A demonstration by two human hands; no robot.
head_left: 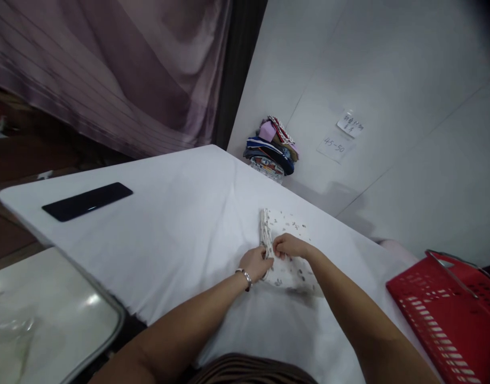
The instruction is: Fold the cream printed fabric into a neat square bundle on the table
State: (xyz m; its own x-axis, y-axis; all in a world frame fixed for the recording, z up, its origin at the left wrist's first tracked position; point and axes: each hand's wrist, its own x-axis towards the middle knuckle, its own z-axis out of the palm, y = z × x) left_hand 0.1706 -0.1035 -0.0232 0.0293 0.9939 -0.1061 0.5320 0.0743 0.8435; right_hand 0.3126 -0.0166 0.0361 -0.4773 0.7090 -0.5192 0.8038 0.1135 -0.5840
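A white cloth with a small dark print lies partly folded on the white-covered table, its left edge gathered into an upright layered fold. My left hand, with a bracelet at the wrist, grips the lower end of that fold between thumb and fingers. Just to its right, my right hand has curled fingers against the cloth beside the fold. Whether those fingertips pinch any fabric I cannot make out. The forearm hides part of the cloth's right side.
A black flat slab like a phone lies at the table's left end. Folded clothes are stacked by the wall, where paper notes hang. A red basket stands at the right; a pinkish curtain hangs behind.
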